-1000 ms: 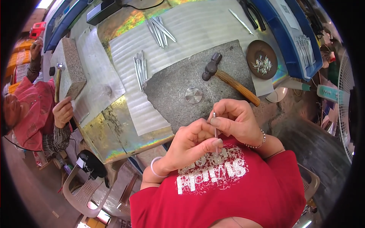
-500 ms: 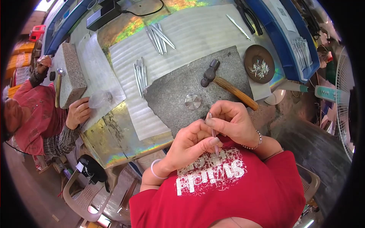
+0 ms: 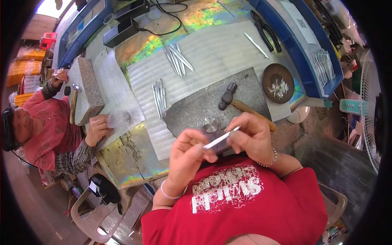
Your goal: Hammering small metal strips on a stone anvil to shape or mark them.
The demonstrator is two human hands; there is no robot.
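Both hands hold one slender silver metal piece in front of my chest, slanting up to the right. My left hand pinches its lower left end; the fingers are partly smeared by motion. The upper right end sits between thumb and fingers of my right hand. Just beyond them, a round shiny metal block rests on a grey stone slab. On the slab also lies a hammer, its wooden handle running behind my right hand.
Similar silver pieces lie in two bunches on white foam sheeting. Pliers, a brown dish of small slivers and a blue bin stand right. A co-worker sits left beside a stone block.
The silver piece has turned from nearly upright to a slant across my hands. My left hand has moved left, away from the right one. The whole view has shifted slightly.
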